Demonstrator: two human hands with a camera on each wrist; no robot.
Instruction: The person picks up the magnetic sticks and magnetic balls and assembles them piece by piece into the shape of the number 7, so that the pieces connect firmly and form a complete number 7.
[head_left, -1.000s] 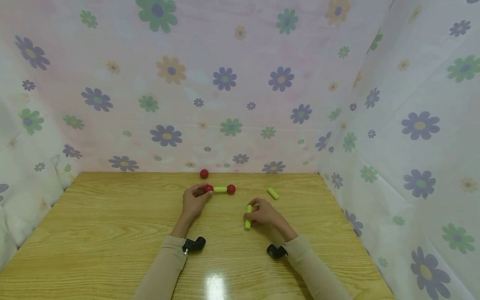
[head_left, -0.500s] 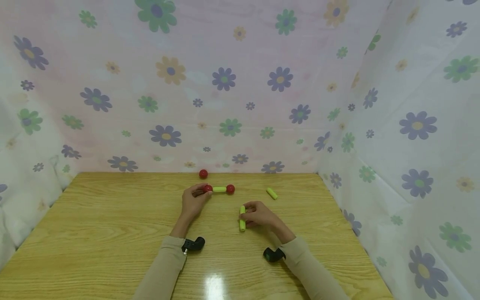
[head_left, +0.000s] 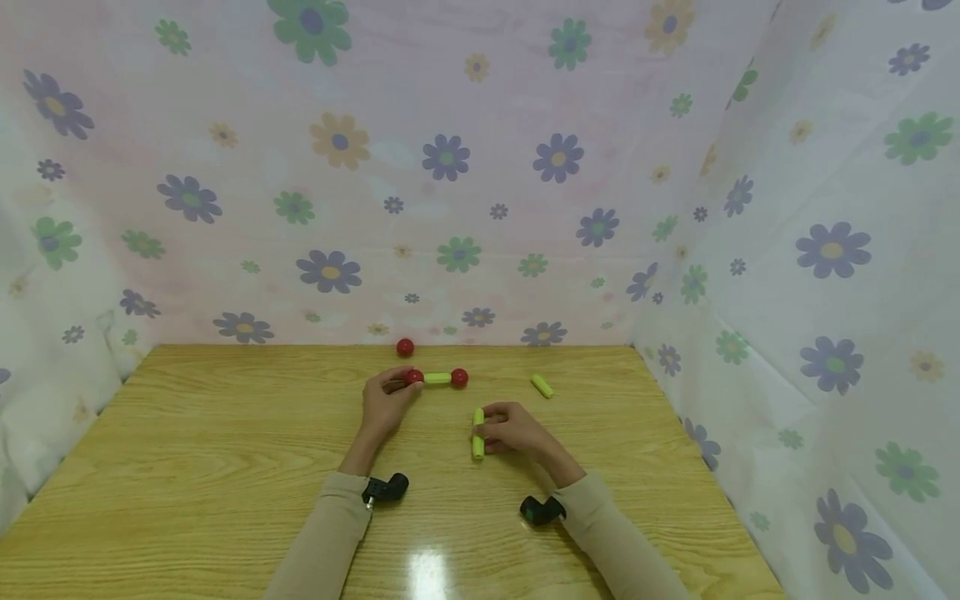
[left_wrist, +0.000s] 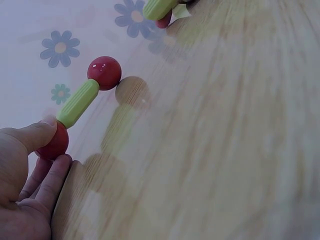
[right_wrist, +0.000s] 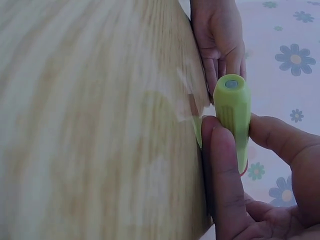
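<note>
My left hand (head_left: 382, 410) pinches the near red ball (left_wrist: 56, 144) of a dumbbell shape on the table. A light-green ribbed rod (left_wrist: 79, 104) runs from it to a second red ball (head_left: 459, 378) on the right. Thumb and fingertips lie on opposite sides of the pinched ball. To the right and nearer the body, my right hand (head_left: 516, 428) holds a loose green rod (head_left: 477, 446) between thumb and fingers, apart from the dumbbell. A round metal-grey disc (right_wrist: 231, 84) shows in that rod's end in the right wrist view.
A single red ball (head_left: 405, 347) lies at the back edge of the wooden table (head_left: 225, 467). Another green rod (head_left: 542, 387) lies at the back right. Flower-patterned cloth (head_left: 517, 92) hangs behind the table and along its sides.
My right hand has moved left with its green rod, and the rod now stands straighter in the head view. The left hand keeps its grip on the red ball.
</note>
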